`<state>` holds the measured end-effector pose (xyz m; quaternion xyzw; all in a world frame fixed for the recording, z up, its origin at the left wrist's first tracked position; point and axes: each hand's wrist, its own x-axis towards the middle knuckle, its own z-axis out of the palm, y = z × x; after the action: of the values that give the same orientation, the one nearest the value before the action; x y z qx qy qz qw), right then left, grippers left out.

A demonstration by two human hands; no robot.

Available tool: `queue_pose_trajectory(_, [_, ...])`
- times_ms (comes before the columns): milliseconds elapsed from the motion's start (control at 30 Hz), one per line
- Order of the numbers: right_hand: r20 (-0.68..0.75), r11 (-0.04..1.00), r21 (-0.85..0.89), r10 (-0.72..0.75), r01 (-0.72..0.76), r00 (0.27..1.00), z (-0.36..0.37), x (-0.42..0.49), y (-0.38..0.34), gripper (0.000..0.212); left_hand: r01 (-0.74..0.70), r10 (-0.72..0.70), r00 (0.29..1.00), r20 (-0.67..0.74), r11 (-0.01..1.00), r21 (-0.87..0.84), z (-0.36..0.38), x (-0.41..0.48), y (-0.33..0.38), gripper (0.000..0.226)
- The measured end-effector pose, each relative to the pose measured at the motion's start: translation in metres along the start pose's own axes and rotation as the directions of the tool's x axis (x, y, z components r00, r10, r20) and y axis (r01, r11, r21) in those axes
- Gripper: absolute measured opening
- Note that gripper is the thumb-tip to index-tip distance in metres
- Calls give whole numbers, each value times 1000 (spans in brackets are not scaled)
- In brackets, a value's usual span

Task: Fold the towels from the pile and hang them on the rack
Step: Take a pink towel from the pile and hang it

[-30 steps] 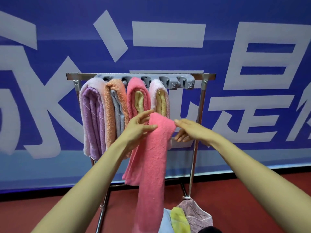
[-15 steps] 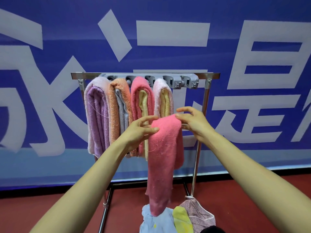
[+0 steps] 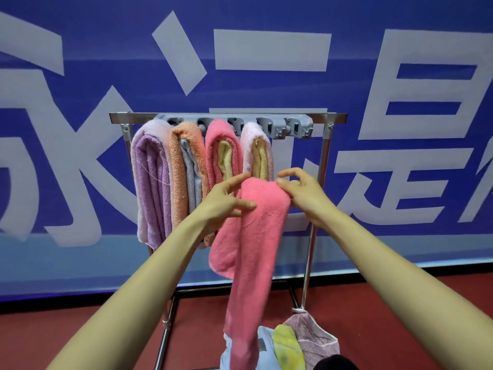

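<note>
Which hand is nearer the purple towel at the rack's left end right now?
Left. The left hand holds the pink towel at its fold, on the side toward the purple towel. The right hand is at the fold's far side, with the pink towel between.

Blue banner (image 3: 106, 36) — "是" (others cropped)

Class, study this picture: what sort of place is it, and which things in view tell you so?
Probably a staged indoor hall, not a home: a huge blue banner covers the wall, the floor is red, and a free-standing metal rack of towels stands before it.
</note>
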<state>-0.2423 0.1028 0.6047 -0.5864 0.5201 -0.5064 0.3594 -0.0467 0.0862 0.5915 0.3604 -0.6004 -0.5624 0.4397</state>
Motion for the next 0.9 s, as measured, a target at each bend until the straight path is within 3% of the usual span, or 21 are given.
queue_pose_trajectory(167, [200, 987, -94, 145, -128, 969, 2, -2, -4, 46, -1, -19, 994, -108, 983, -182, -5, -1, 11, 62])
queue_pose_trajectory(267, [112, 998, -15, 59, -57, 992, 2, -1, -4, 46, 28, -70, 986, -151, 964, -265, -7, 0, 8, 55])
queue_pose_trajectory(367, [75, 999, -39, -31, 34, 997, 6, 4, -7, 31, 83, -111, 984, -139, 977, -197, -8, 2, 3, 53])
queue_pose_trajectory(433, [84, 998, -55, -30, 35, 996, 7, 6, -8, 23, 77, -95, 988, -125, 987, -142, -9, 2, 3, 51])
queue_pose_trajectory(600, [58, 999, -46, 29, -27, 998, 5, 9, -5, 10, -47, 20, 991, -135, 978, -202, -7, 4, 7, 53])
queue_pose_trajectory(733, [89, 991, -71, 121, -115, 989, 3, 7, -3, 17, -63, 41, 995, -94, 968, -244, -1, 6, 8, 52])
queue_pose_trajectory(900, [39, 990, -47, 132, -130, 990, 2, 9, 0, 35, -63, 50, 997, -57, 965, -256, 1, 7, 11, 46])
